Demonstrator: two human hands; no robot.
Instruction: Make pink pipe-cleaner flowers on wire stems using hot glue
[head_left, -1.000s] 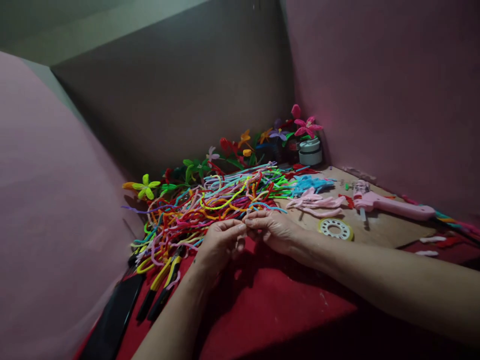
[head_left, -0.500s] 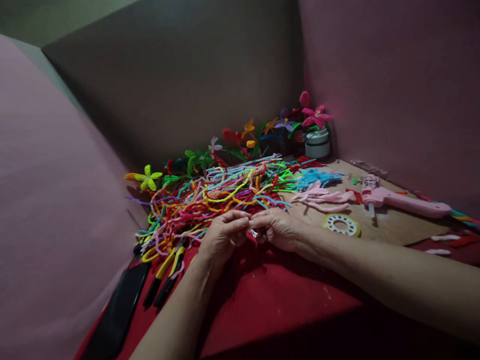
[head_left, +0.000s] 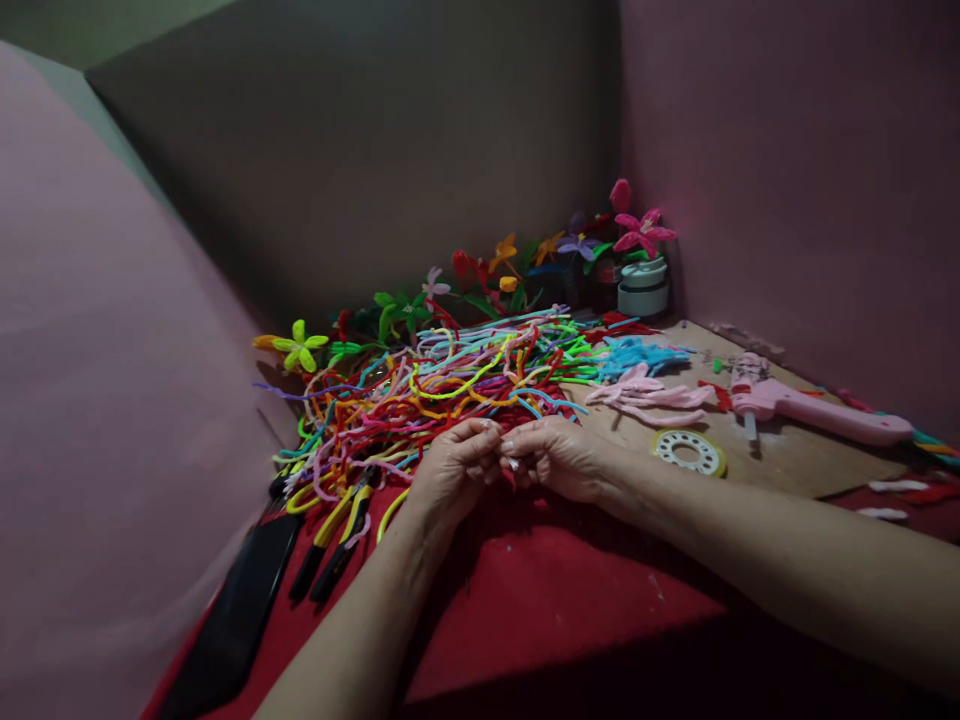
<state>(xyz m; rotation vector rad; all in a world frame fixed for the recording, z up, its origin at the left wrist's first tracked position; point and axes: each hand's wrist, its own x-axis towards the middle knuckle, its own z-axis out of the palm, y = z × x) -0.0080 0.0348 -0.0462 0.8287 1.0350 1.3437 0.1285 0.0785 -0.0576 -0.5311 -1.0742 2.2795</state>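
Note:
My left hand [head_left: 463,462] and my right hand [head_left: 553,458] meet fingertip to fingertip over the near edge of the pipe cleaner heap. Both are closed in a pinch. A small white piece with thin ends [head_left: 513,464] pokes out between them, most of it covered by the fingers, so its kind is not clear. Just beyond the hands lies the tangled heap of many-coloured pipe cleaners [head_left: 450,385]. Yellow-and-black pliers [head_left: 334,540] rest on the red cloth [head_left: 540,600] left of my left hand.
Right of the heap, a wooden board [head_left: 795,465] bears a pink glue gun [head_left: 832,412], a tape roll [head_left: 688,453], pink pipe cleaner pieces [head_left: 652,398] and blue pieces [head_left: 637,356]. Pipe cleaner flowers [head_left: 300,347] line the back. A black flat object [head_left: 232,620] lies at left.
The view has shifted slightly. My hands stay pinched together in nearly the same spot, and less of the white piece shows between the fingers.

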